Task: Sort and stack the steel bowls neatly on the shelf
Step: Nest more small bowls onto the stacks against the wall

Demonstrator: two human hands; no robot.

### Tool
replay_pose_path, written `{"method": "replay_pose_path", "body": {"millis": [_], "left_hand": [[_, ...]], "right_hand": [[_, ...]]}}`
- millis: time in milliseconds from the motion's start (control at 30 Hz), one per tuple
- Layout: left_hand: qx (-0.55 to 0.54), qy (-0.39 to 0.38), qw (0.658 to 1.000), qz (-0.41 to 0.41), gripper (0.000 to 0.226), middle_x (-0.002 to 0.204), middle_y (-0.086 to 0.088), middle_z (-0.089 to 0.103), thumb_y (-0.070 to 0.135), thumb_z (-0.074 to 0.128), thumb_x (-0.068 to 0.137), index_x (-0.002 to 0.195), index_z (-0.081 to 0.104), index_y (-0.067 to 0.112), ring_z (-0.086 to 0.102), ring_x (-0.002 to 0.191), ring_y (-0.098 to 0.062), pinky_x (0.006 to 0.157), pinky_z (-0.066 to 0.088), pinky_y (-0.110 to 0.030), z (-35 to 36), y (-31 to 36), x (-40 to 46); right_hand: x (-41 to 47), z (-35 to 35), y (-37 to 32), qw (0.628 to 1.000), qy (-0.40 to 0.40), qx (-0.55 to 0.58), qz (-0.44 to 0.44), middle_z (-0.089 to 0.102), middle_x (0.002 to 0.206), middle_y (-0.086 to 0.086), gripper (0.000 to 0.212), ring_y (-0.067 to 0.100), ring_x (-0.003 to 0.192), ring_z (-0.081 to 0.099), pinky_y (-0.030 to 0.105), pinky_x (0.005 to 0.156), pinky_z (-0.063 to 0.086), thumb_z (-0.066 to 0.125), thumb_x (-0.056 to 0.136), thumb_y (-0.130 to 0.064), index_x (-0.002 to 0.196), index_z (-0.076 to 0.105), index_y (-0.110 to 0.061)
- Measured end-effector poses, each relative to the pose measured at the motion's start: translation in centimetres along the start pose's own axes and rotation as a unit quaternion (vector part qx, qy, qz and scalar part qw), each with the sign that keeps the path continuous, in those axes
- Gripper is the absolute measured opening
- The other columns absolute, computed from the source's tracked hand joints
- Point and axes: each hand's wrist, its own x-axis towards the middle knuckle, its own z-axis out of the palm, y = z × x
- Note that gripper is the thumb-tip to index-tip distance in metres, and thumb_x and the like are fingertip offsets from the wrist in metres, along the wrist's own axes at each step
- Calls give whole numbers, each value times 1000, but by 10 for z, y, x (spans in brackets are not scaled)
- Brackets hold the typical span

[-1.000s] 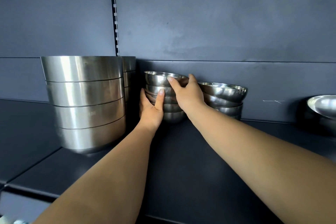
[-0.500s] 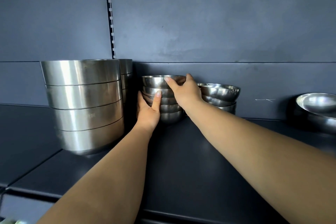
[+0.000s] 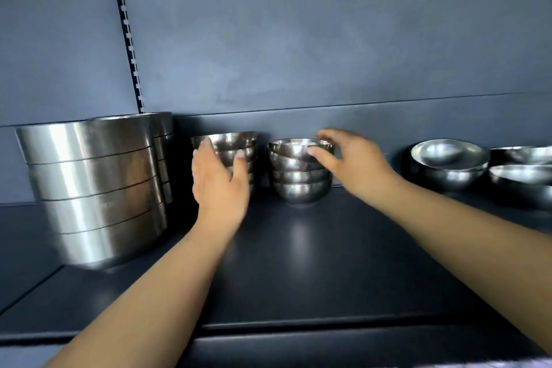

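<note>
Two small bowl stacks are standing side by side on the shelf (image 3: 328, 263). Left hand (image 3: 219, 185) is cupping the left stack (image 3: 230, 146), fingers curved around it. Right hand (image 3: 349, 158) is pinching the top rim of the right stack (image 3: 298, 176).

Shelf (image 3: 343, 263) — matt dark navy, a pale sheen under the small bowls. Back panel (image 3: 298, 39): the same slate blue, cloudy lighter patches. Slotted upright strip (image 3: 128, 39) — black with a ladder of white slots. Large bowl stack (image 3: 89, 188): brushed silver steel, vertical bright streaks, thin dark seam lines. Left small bowl stack (image 3: 233, 143) and right small bowl stack (image 3: 298, 182): polished silver, dark reflections. Far-right bowls (image 3: 448, 164): silver, pale interiors.
</note>
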Motion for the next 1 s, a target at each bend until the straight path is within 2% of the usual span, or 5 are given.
{"method": "replay_pose_path", "body": {"millis": [133, 300, 500, 700, 1000], "left_hand": [[156, -128, 956, 212, 61, 150, -14, 32, 30, 51, 92, 142, 31, 3, 22, 141, -28, 113, 13, -37, 2, 30, -41], [173, -195, 921, 289, 58, 147, -7, 38, 39, 45, 94, 142, 33, 10, 27, 138, -21, 110, 11, -29, 25, 93, -96], [183, -291, 879, 330, 51, 138, -1, 49, 46, 37, 95, 136, 44, 17, 34, 132, -16, 105, 16, -26, 74, 164, -179], [167, -344, 872, 305, 51, 137, -1, 50, 46, 39, 94, 134, 46, 15, 36, 131, -17, 106, 23, -27, 116, 196, -226], [174, -422, 861, 224, 57, 144, -6, 43, 50, 36, 94, 137, 42, 13, 34, 135, -21, 108, 23, -28, 174, 221, -223]], "right_hand": [[-32, -58, 41, 986, -81, -141, -46, 59, 123, 7, 32, 24, 114, 53, 27, 94, 35, 56, 89, -27, 116, 61, -11], [-82, -139, 85, 970, -94, -225, -25, 64, 113, 8, 25, 27, 108, 56, 38, 90, 45, 58, 86, -27, 105, 65, -11], [-153, -225, 135, 955, -121, -266, 57, 62, 117, 8, 34, 26, 110, 54, 35, 92, 43, 56, 88, -35, 114, 61, -14], [-203, -275, 172, 947, -133, -249, 152, 58, 124, 7, 40, 22, 113, 52, 28, 88, 41, 53, 89, -37, 123, 56, -14], [-205, -298, 224, 952, -30, -174, 251, 53, 129, 11, 50, 26, 118, 49, 27, 89, 36, 60, 85, -38, 127, 50, -12]]}}
